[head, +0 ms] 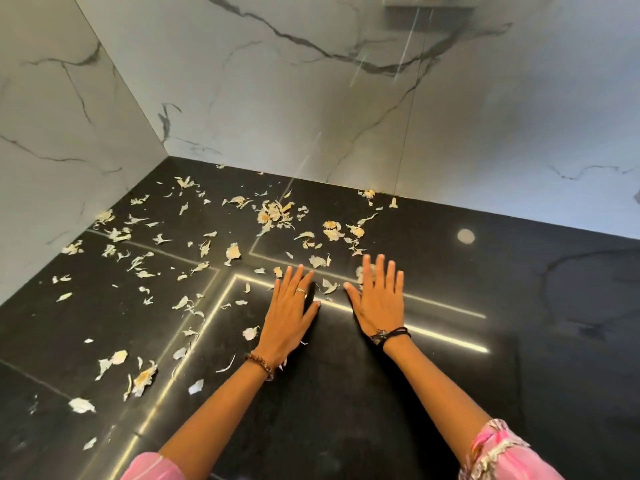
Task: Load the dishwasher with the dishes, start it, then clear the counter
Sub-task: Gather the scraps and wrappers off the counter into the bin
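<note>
Both hands are lying flat on the black counter [450,393], fingers straight and spread, palms down, holding nothing: the left hand [289,318] is pressing beside the right hand [377,301], the two thumbs pointing toward each other with a small gap of bare stone between them. Behind them, the white marble wall [277,98] with grey veins is rising from the far edge of the counter and turning a corner at the far left. Bright strips of reflected light [446,334] are running across the counter in straight lines, one passing under both hands. Dry garlic peels [273,211] are lying scattered over the counter, mostly to the left of the left hand and beyond both sets of fingertips, reaching as far as the foot of the wall; a few scraps are lying in the gap between the thumbs, and one pale piece is sitting just under the right hand's fingers. Pink sleeves [498,455] are showing at the near edge, pushed up the forearms. A beaded bracelet [261,363] is circling the left wrist, dark cords [389,336] are circling the right wrist, and a thin ring [301,291] is sitting on a finger of the left hand.
</note>
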